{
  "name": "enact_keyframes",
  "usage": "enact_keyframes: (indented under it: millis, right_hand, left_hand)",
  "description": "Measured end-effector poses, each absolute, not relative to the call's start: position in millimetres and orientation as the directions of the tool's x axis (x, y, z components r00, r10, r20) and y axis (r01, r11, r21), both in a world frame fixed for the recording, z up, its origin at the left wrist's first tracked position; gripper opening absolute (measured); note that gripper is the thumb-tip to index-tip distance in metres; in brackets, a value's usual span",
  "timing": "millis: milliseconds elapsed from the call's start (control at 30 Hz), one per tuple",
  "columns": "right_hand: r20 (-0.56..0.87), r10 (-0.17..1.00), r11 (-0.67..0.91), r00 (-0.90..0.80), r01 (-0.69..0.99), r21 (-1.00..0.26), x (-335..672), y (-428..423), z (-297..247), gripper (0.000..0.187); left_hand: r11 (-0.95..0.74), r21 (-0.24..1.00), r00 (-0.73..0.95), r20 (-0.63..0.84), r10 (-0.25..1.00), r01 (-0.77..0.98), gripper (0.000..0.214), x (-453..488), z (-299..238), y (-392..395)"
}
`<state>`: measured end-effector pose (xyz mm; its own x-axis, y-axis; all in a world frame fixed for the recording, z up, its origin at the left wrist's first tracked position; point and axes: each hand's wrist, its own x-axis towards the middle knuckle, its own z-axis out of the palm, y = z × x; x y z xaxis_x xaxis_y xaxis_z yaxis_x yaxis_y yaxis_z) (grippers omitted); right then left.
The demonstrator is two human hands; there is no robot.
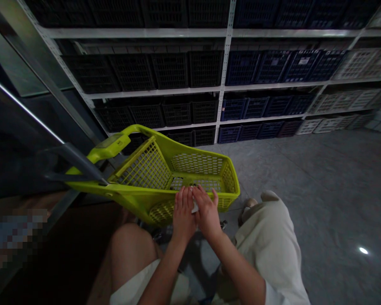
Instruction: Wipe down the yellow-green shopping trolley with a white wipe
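My left hand (184,212) and my right hand (207,209) are close together at the near side of a yellow-green shopping cart (139,194). Between them shows a bit of a small white piece (195,206), perhaps tissue or cloth; most of it is covered by my fingers. The left fingers lie close beside one another, bent over the piece near the cart's rim. On the right hand the fingers also curl over it, with one finger standing a little apart. Whether my fingertips touch the rim I cannot tell. The cart's basket has a slanted grid panel inside.
White metal shelving (224,70) holds rows of black crates (173,70), blue crates (273,67) and pale crates (355,63) behind the cart. A metal pole (28,112) crosses on the left. My legs (273,250) flank my forearms above the grey floor (336,178).
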<state>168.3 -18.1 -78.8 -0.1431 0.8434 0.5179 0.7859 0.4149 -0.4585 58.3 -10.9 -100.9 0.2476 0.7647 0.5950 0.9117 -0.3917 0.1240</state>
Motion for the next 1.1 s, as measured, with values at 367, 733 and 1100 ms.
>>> enact_keyframes:
  millis: [367,733,1100]
  right_hand:
    - [0.605,0.794,0.205,0.057,0.912,-0.356,295,-38,-125,0.079]
    - [0.519,0.847,0.391,-0.119,0.8,-0.455,167,-21,-80,0.076]
    - [0.585,0.808,0.299,-0.075,0.907,-0.296,315,-33,-120,0.075]
  left_hand:
    - [-0.38,0.1,0.265,0.557,0.787,0.92,0.073,58,-96,-14]
    - [-0.394,0.103,0.269,0.572,0.775,0.913,0.071,57,-99,-13]
    - [-0.35,0.095,0.24,0.563,0.791,0.932,0.065,62,-98,-13]
